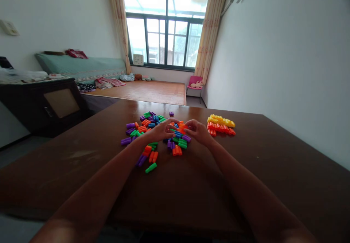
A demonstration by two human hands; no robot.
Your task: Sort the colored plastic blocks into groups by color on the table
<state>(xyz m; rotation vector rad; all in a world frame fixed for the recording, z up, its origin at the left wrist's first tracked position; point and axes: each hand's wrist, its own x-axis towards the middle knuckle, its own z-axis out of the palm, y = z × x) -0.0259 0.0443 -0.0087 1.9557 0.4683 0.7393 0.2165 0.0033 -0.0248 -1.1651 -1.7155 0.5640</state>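
Note:
Loose plastic building blocks in purple, green, blue and orange lie in a spread pile (142, 129) on the brown table (191, 195). Over the right part of the pile, my right hand (198, 130) has its fingers closed on an orange building block (182, 128). My left hand (164, 129) reaches in from the other side, thumb and fingers apart, fingertips close to that block; whether they touch it I cannot tell. Nearer to me lies a single green block (151, 168). Below my right hand are joined orange blocks (177, 150).
To the right of my hands lie a yellow row of blocks (221, 120) and an orange row (221, 128). Beyond the table are a low bed (153, 90), a pink chair (195, 79) and a dark cabinet (35, 102) at left.

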